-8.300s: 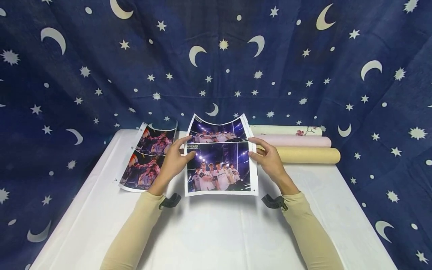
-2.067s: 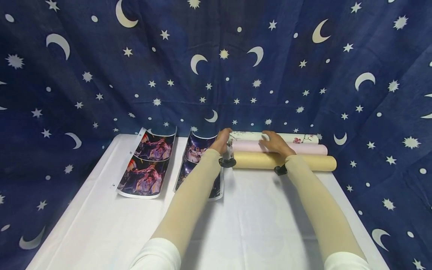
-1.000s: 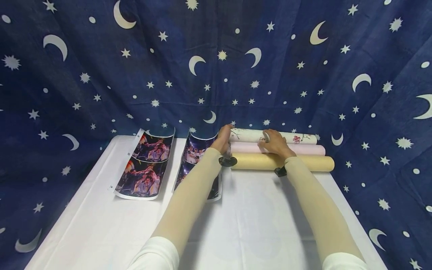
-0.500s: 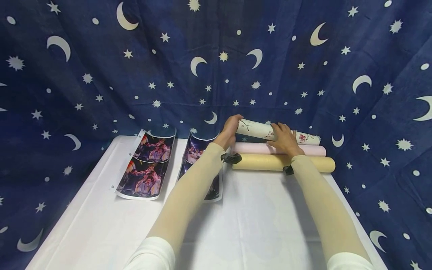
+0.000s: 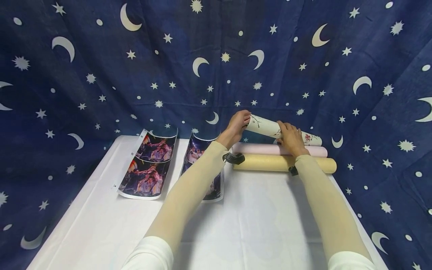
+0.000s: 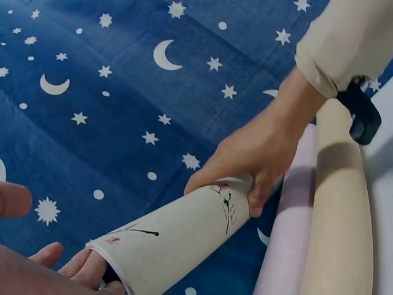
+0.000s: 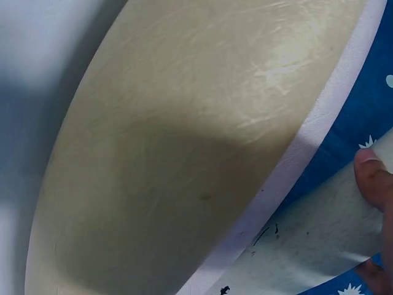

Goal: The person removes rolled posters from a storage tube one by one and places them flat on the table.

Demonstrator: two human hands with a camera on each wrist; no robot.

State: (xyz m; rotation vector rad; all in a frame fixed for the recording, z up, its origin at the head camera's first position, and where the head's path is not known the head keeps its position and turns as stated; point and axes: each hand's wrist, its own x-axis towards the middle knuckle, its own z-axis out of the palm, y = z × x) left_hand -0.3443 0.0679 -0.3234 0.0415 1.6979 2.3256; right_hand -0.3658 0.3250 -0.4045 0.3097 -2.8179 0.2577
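Note:
A white wallpaper roll (image 5: 264,126) printed with flowers and twigs slants at the back of the table, its left end raised above its right. My right hand (image 5: 291,138) grips the roll around its middle. In the left wrist view, that grip is seen with the thumb on one side of the roll (image 6: 178,243). My left hand (image 5: 236,125) holds the raised end; some fingers (image 6: 89,270) hook into its hollow opening, while the thumb stands apart. The right wrist view catches part of the white roll and one right-hand thumb (image 7: 374,181).
A pink roll (image 5: 256,148) and a yellow roll (image 5: 263,163) lie side by side in front of the white one. Two curved photo sheets, one left (image 5: 146,168) and one partly behind my left sleeve (image 5: 199,150), lie on the white table (image 5: 256,217). A starry curtain (image 5: 189,93) hangs behind.
Eight seconds ago both hands held a photo sheet; it now lies beside the other. Since one second ago the white roll's left end has risen, and both hands have shifted slightly right.

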